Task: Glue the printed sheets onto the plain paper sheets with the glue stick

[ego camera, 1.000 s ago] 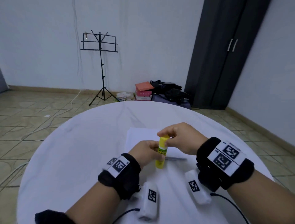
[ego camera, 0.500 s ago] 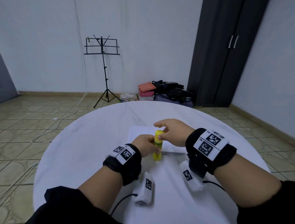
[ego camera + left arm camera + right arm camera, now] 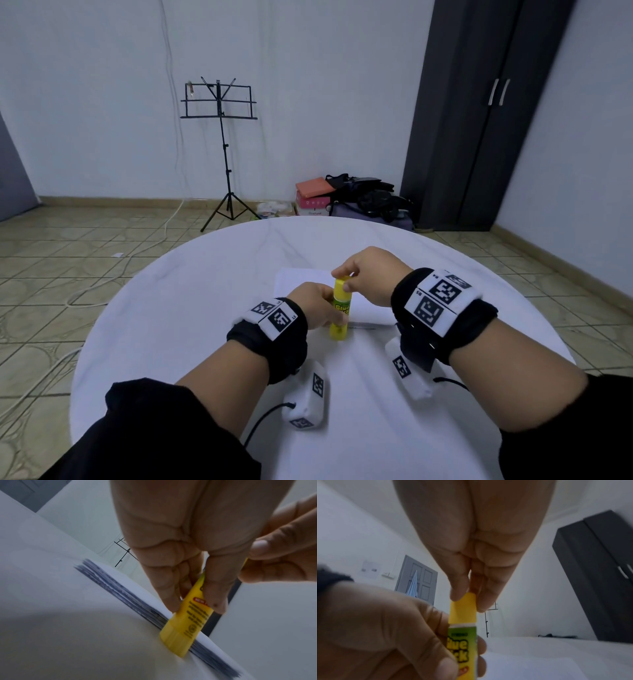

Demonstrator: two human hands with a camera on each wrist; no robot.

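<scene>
A yellow glue stick (image 3: 339, 310) stands upright, its base at the near edge of a stack of white paper sheets (image 3: 301, 279) on the round table. My left hand (image 3: 317, 305) grips its green-labelled barrel (image 3: 462, 650). My right hand (image 3: 368, 274) pinches the yellow cap (image 3: 463, 610) from above, and the cap sits on the stick. In the left wrist view the stick's base (image 3: 178, 637) presses against the stack's edge (image 3: 120, 591), where dark print lines show between sheets. The printed faces are hidden.
The round table with its white cloth (image 3: 191, 308) has its edge close on all sides. A music stand (image 3: 221, 137), bags and boxes (image 3: 346, 198) and a dark wardrobe (image 3: 479, 113) stand behind it. Cables (image 3: 448, 382) trail from my wristbands.
Both hands and the glue stick have stayed in place on the stack's edge; my right fingers shifted slightly on the cap. The head camera tilted up a little.
</scene>
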